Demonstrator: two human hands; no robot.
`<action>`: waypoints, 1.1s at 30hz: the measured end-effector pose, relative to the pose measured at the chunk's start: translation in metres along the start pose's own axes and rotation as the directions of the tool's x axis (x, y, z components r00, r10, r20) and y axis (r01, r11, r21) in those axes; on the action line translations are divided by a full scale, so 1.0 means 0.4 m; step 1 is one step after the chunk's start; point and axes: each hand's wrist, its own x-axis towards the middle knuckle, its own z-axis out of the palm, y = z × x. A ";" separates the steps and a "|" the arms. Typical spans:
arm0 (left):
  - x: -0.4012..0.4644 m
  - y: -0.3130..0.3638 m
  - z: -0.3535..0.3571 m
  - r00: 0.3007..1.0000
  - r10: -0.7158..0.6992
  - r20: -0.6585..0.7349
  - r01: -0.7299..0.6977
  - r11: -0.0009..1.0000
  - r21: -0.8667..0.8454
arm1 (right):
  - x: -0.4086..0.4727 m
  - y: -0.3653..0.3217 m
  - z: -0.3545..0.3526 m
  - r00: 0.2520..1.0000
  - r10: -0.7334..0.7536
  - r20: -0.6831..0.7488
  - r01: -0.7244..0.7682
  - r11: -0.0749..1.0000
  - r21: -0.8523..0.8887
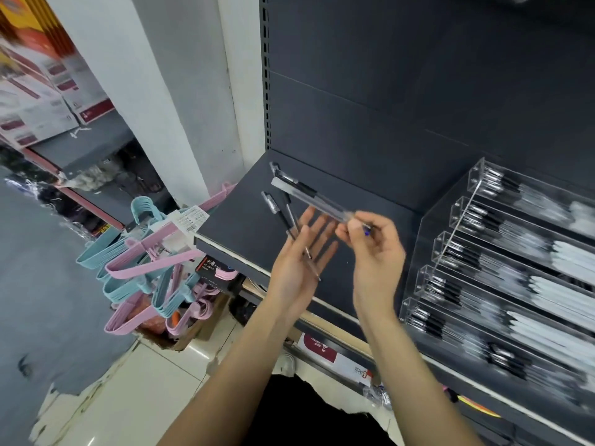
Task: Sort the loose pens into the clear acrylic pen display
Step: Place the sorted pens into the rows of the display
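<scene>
1. Pens (291, 225): two loose ones lie across your left hand (297, 262), palm up, fingers straight, above the shelf's front edge.
2. Your right hand (370, 243) pinches a clear pen (317, 197) near its tip.
3. Dark shelf (244, 214) beneath holds another pen (283, 175) towards the back.
4. Acrylic display (450, 252) stands right, tiers filled with pens.

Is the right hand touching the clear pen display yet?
Apart. The head view shows the right hand pinching a pen above the shelf, with dark shelf showing between it and the display.
</scene>
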 end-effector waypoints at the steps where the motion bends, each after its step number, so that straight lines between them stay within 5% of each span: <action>1: 0.001 -0.002 0.013 1.000 0.011 0.005 -0.011 1.000 0.007 | -0.018 0.008 0.005 1.000 0.000 -0.025 0.000 1.000 0.004; 5: 0.001 -0.005 0.029 1.000 -0.005 0.007 0.005 1.000 -0.020 | -0.078 0.031 0.003 0.999 -0.021 -0.039 0.013 0.983 -0.182; 11: 0.011 -0.012 -0.004 0.998 0.051 -0.023 -0.050 0.997 0.060 | -0.082 0.030 -0.029 0.982 0.013 0.188 0.065 0.914 -0.401; 14: 0.011 0.001 -0.025 0.998 0.055 -0.011 -0.054 0.996 0.074 | -0.051 -0.006 -0.055 0.983 -0.053 0.177 0.129 0.882 -0.454; 17: -0.007 0.003 -0.038 0.998 -0.023 0.059 0.014 0.989 0.144 | 0.035 -0.040 -0.057 0.982 0.055 0.181 0.045 0.862 -0.505; 19: -0.022 -0.005 -0.038 0.985 -0.110 0.133 0.084 0.978 0.191 | 0.096 -0.061 -0.045 0.936 0.178 0.304 0.003 0.859 -0.512; 24: -0.045 -0.042 -0.023 0.917 -0.327 0.227 0.249 0.916 0.314 | 0.177 -0.076 -0.053 0.801 0.178 0.572 0.214 0.807 -0.550; 29: -0.055 -0.107 0.020 0.850 -0.492 0.191 0.394 0.833 0.388 | 0.172 -0.073 -0.136 0.855 0.126 0.504 0.257 0.741 -0.621; 33: -0.070 -0.180 0.084 0.856 -0.491 0.161 0.348 0.778 0.524 | 0.163 -0.078 -0.230 0.903 0.087 0.420 0.264 0.659 -0.704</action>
